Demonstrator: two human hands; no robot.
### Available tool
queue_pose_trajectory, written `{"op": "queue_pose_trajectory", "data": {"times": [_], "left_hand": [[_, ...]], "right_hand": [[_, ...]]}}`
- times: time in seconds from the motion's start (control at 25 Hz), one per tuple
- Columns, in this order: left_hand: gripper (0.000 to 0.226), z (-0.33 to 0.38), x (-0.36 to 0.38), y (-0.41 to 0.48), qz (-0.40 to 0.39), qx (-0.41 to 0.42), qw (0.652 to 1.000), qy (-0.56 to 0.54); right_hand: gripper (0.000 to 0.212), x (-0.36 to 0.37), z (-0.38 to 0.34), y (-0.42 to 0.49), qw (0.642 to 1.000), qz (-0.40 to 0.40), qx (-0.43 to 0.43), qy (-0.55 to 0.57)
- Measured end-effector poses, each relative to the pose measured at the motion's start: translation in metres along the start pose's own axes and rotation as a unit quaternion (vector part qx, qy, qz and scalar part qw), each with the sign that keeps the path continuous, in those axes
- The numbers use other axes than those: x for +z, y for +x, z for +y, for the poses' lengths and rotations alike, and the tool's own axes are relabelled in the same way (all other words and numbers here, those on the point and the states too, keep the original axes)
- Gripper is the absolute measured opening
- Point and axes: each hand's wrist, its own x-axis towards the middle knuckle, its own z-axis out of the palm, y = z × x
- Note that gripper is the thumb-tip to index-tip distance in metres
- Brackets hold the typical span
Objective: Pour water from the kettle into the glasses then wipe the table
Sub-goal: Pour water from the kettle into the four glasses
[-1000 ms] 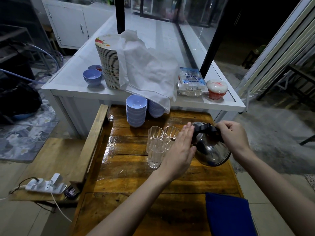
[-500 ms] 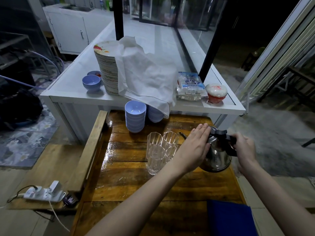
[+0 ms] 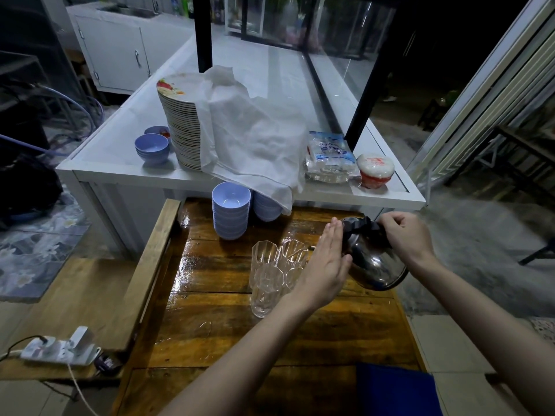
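A steel kettle (image 3: 375,265) with a black lid is tilted to the left over the wet wooden table (image 3: 228,334). My right hand (image 3: 405,235) grips its black handle. My left hand (image 3: 324,265) lies flat against the kettle's lid and left side, fingers straight. Several clear ribbed glasses (image 3: 267,283) stand clustered just left of that hand; the spout is hidden behind it. A folded blue cloth (image 3: 393,388) lies at the table's near right corner.
Stacks of blue bowls (image 3: 230,210) stand at the table's far edge. Behind is a white counter (image 3: 114,163) with stacked plates (image 3: 180,121), a white cloth, a packet and a red-and-white tub. A power strip (image 3: 57,349) rests on the bench at left.
The kettle went upright half a second ago and is now tipped left toward the glasses again. My left hand stayed against its lid side.
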Motion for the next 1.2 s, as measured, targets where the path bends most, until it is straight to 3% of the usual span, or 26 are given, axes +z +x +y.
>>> {"op": "queue_pose_trajectory", "data": {"times": [1.2], "left_hand": [[0.068, -0.002, -0.005, -0.003, 0.034, -0.025, 0.999, -0.004]], "right_hand": [[0.036, 0.003, -0.031, 0.016, 0.991, -0.036, -0.113, -0.057]]}}
